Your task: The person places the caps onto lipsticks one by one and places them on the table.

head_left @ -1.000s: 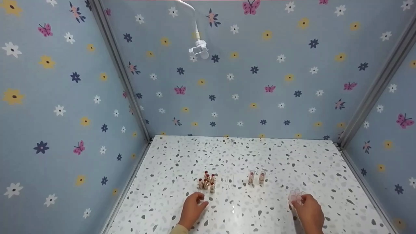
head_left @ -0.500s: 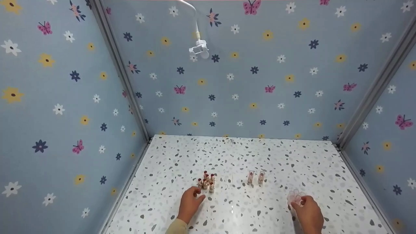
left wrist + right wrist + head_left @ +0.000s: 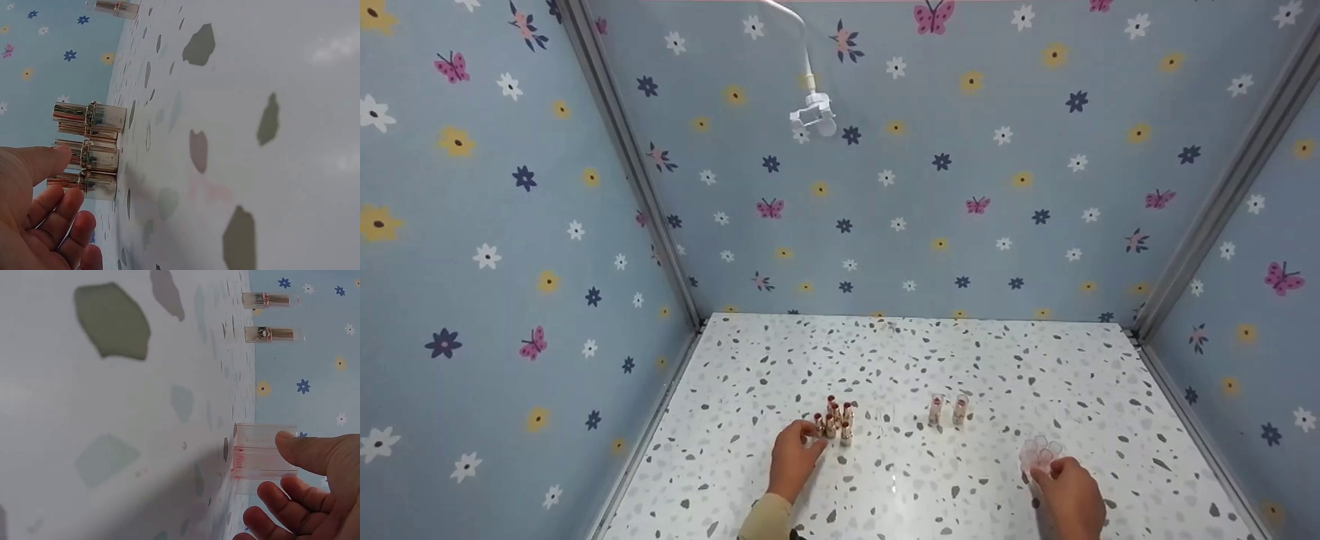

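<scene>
Several uncapped lipsticks (image 3: 846,433) stand upright in a close group left of centre, with gold-toned bodies, clear bases and dark red tips. My left hand (image 3: 793,459) is at the group's near left side, fingers loosely bent, thumb and index finger beside the leftmost lipstick. In the left wrist view the thumb overlaps the lipsticks (image 3: 101,156); whether it touches is unclear. To the right, a cluster of clear pinkish caps (image 3: 1038,450) stands on the table. My right hand (image 3: 1071,495) pinches the near cap (image 3: 261,462) between thumb and a bent finger.
Two capped lipsticks (image 3: 960,411) stand upright between the two groups, farther back. The speckled white table (image 3: 915,360) is bounded by flower-patterned walls (image 3: 885,225) and grey metal posts. A white bracket (image 3: 814,116) hangs in front of the back wall.
My left hand has moved forward to the lipstick group, its fingertips now beside the leftmost one. The right hand stays at the caps. The head view has shifted slightly.
</scene>
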Motion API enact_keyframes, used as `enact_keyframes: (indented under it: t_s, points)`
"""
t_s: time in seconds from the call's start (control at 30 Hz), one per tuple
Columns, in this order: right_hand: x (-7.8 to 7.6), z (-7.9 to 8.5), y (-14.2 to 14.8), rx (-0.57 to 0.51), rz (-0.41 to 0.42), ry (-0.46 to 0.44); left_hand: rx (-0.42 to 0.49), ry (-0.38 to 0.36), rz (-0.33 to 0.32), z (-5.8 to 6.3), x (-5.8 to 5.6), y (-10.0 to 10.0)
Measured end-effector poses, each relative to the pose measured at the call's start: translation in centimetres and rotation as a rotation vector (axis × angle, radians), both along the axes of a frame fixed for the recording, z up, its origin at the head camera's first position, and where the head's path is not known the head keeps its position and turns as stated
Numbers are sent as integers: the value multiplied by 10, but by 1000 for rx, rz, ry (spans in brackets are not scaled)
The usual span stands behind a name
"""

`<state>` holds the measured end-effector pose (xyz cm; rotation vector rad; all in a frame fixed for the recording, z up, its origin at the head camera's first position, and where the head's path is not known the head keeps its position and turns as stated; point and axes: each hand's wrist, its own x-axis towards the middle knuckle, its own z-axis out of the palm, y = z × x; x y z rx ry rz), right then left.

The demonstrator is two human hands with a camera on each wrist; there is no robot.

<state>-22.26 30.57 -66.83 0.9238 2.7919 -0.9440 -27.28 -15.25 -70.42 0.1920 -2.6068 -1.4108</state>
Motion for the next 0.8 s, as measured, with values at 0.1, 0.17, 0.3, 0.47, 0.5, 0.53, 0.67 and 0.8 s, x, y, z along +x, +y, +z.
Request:
enact_keyframes:
  t_s: [0.1, 0.17, 0.3, 0.47, 0.5, 0.53, 0.67, 0.8]
  points:
    - [2, 0, 3, -13, 12, 11, 8, 28, -12, -3, -1, 0]
    - [4, 0, 5, -20, 28, 23, 2, 43, -14, -5, -1, 0]
    - [8, 2, 9, -27, 62, 37, -19, 45, -8, -7, -4, -1]
    - [12, 10, 11, -25, 72, 41, -19, 23, -1, -6, -8, -2]
    - [13, 12, 11, -24, 74, 45, -26, 30, -1, -6, -9, -2]
    - [14, 15, 11, -21, 76, 49, -33, 36, -1, -7, -10, -2]
    - [16, 24, 10, -20, 103, 73, -52, 56, 3, -9, -13, -3]
    - [18, 31, 8, -19, 129, 98, -64, 59, -1, -13, -18, -5]
